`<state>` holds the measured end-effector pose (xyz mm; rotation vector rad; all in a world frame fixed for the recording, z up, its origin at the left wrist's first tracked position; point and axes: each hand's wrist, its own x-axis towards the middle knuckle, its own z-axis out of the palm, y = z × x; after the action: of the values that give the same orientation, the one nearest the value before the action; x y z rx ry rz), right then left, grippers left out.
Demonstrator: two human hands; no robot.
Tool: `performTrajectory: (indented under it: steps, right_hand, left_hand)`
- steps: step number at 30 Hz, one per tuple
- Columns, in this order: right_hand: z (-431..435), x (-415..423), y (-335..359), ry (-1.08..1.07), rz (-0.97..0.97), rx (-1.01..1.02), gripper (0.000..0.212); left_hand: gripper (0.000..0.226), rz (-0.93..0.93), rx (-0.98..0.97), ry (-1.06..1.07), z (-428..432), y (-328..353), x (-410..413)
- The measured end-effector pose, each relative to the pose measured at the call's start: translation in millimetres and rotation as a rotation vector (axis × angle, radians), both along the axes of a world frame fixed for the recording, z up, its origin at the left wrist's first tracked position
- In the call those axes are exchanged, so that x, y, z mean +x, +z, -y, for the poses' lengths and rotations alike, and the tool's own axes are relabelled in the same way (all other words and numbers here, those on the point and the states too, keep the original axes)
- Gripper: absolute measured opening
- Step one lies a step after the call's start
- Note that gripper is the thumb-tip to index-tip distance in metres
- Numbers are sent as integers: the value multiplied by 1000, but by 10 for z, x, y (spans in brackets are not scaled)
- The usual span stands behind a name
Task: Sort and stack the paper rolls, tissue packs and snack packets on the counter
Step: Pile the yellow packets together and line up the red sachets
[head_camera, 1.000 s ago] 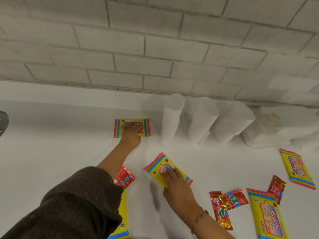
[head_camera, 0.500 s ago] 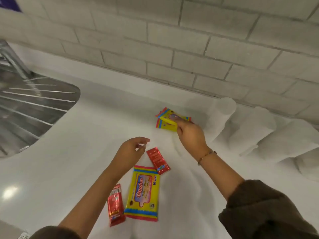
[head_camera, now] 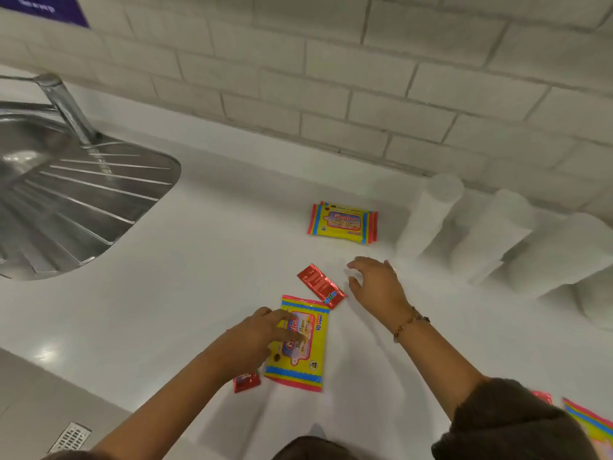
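Gathering tissue packs: the left hand (head_camera: 258, 333) lays nearly straight fingers on a loose tissue pack (head_camera: 308, 360) on the table (head_camera: 199, 277). The right hand (head_camera: 374, 283) hovers spread and empty beside a red snack packet (head_camera: 320, 287). Next, likely: lift that pack onto the stack (head_camera: 343, 224) (near the paper rolls (head_camera: 428, 217)).

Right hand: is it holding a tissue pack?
No, the right hand hovers open and empty beside the red snack packet.

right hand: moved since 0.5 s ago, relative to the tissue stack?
Yes. The right hand has left the tissue stack by the paper roll and pulled back toward the person, now open beside the red packet.
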<state>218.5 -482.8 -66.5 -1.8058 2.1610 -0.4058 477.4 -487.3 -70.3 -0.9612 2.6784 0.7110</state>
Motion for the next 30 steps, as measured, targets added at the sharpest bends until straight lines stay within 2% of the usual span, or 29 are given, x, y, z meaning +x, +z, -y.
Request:
performTrajectory:
  steps: [5, 8, 9, 12, 15, 17, 21, 25, 30]
  right_hand:
    - [-624, -95, -25, -99, 65, -12, 31]
    - [-998, -205, -20, -198, 83, -33, 29]
    - [-1125, -252, -20, -236, 83, -39, 29]
    - [-1507, -427, -9, -361, 61, -54, 28]
    - [-1872, -608, 5, -537, 33, -117, 24]
    - [-2126, -733, 19, -663, 25, -140, 23]
    - [-2605, -903, -19, -866, -71, -49, 31]
    - [-2957, -1029, -144, -1061, -105, 121, 57]
    - [-3097, -1163, -164, -1057, -81, 291, 46]
  left_hand:
    - [42, -145, -230, -236, -20, -104, -197]
    - [20, -274, -238, -320, -132, -145, -420]
    - [19, -297, -219, -326, -181, -115, -499]
    - [29, -418, -251, -246, -256, -59, -749]
    - [37, -479, -123, -75, -328, 122, -1011]
    - [44, -500, -79, -37, -367, 235, -1211]
    - [21, -538, -66, -44, -488, 379, -1554]
    - [20, -575, -39, -62, -615, 427, -1810]
    - [20, -563, 0, -96, -650, 485, -1971]
